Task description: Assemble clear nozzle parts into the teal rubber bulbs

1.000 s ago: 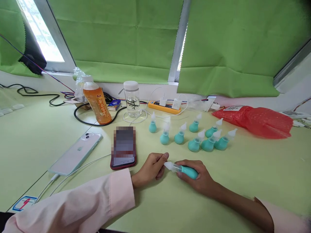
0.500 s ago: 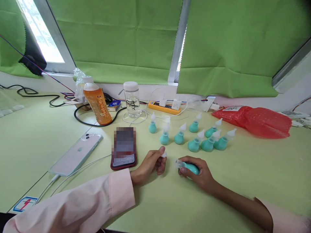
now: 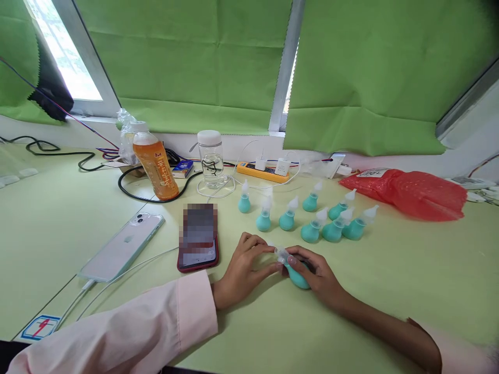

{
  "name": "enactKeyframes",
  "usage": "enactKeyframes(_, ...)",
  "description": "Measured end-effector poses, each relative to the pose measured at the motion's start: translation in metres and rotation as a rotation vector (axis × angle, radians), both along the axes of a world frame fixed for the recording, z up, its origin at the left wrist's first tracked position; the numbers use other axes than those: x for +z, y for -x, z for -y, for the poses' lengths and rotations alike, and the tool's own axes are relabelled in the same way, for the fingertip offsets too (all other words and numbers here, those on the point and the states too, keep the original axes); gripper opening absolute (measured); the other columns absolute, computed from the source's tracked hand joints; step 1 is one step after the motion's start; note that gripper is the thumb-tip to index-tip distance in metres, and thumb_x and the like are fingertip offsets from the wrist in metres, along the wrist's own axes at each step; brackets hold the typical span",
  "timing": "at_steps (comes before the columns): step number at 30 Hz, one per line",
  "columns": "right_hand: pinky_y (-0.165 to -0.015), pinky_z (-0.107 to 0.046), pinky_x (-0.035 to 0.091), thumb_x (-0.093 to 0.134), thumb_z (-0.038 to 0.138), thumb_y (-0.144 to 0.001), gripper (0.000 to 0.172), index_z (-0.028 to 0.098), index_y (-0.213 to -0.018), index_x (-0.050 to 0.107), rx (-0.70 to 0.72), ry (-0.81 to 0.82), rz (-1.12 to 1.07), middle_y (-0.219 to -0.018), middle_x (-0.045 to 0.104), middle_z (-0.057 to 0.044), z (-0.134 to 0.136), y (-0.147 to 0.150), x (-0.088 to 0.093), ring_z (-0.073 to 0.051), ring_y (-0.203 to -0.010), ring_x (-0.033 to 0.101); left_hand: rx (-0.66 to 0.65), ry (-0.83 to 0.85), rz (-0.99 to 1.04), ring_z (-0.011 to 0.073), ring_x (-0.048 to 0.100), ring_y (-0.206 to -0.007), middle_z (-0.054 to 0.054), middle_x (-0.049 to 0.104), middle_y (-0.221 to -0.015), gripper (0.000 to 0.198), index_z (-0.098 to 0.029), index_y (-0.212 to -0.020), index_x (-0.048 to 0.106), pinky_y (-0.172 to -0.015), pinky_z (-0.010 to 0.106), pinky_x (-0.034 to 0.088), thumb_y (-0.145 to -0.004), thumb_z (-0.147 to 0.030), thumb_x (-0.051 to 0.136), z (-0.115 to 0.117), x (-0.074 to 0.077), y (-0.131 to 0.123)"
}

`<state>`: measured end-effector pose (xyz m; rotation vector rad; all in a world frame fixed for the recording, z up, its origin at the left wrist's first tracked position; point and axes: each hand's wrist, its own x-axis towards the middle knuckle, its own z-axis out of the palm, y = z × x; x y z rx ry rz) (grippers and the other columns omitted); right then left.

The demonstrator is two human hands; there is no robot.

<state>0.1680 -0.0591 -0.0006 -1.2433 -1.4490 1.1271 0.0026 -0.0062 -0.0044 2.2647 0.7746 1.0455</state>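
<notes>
My right hand (image 3: 317, 272) is wrapped round the teal bulb of a nasal aspirator (image 3: 298, 278), which lies tilted with its clear end towards the left. At that clear collar (image 3: 281, 254), my left hand (image 3: 247, 267) closes its thumb and index finger from the left side. A bit of whitish tip shows just above the left fingertips, partly hidden. Beyond my hands stand several more nasal aspirators (image 3: 287, 220), teal bulbs with clear collars and white pointed tips, some leaning to the right.
Left of my hands lie a phone in a red case (image 3: 198, 262) and a pale phone (image 3: 123, 246) on a white cable. Behind stand an orange drink bottle (image 3: 157, 169), a clear jar (image 3: 211, 166) and an orange power strip (image 3: 263, 172). A red plastic bag (image 3: 413, 195) lies at right.
My left hand has moved right, bringing the small white tip from its pinch to the aspirator's clear end. My right hand has turned the bulb so its clear end points further up.
</notes>
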Motion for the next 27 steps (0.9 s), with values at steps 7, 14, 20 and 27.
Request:
enactKeyframes(7, -0.066, -0.026, 0.042, 0.043, 0.039, -0.081, 0.021, 0.018, -0.083, 0.049, 0.048, 0.056, -0.031, -0.073, 0.059, -0.002, 0.006, 0.006, 0.001, -0.014, -0.071, 0.055, -0.117, 0.092, 0.171, 0.0156, 0.047, -0.071, 0.004, 0.058, -0.066, 0.012, -0.017, -0.069, 0.063, -0.064, 0.028, 0.041, -0.073, -0.027, 0.057, 0.001, 0.002, -0.001)
enactKeyframes(14, -0.062, -0.029, 0.046, 0.047, 0.042, -0.077, 0.023, 0.020, -0.073, 0.041, 0.087, 0.151, -0.173, -0.064, 0.062, -0.002, 0.003, 0.005, -0.001, -0.017, -0.065, 0.059, -0.171, 0.248, 0.109, 0.0141, 0.049, -0.067, 0.004, 0.058, -0.064, 0.024, -0.015, -0.066, 0.060, -0.070, 0.029, 0.040, -0.081, -0.026, 0.045, 0.004, 0.008, 0.000)
enactKeyframes(20, -0.060, -0.025, 0.043, 0.049, 0.040, -0.076, 0.022, 0.018, -0.078, 0.051, 0.029, 0.079, -0.038, -0.068, 0.061, -0.002, 0.002, 0.004, 0.005, -0.014, -0.065, 0.056, -0.065, 0.214, 0.084, 0.0152, 0.048, -0.076, 0.006, 0.053, -0.091, 0.043, -0.017, -0.110, 0.041, -0.067, 0.027, 0.040, -0.072, -0.030, 0.056, 0.010, 0.012, 0.004)
enactKeyframes(27, -0.056, -0.023, 0.042, 0.061, 0.025, -0.063, 0.017, 0.018, -0.076, 0.054, 0.081, -0.084, 0.337, -0.070, 0.057, 0.000, 0.007, 0.002, 0.008, -0.014, -0.064, 0.052, -0.129, -0.098, -0.290, 0.0164, 0.043, -0.069, 0.004, 0.051, -0.068, 0.022, -0.016, -0.072, 0.051, -0.061, 0.027, 0.036, -0.083, -0.030, 0.037, 0.013, 0.013, 0.003)
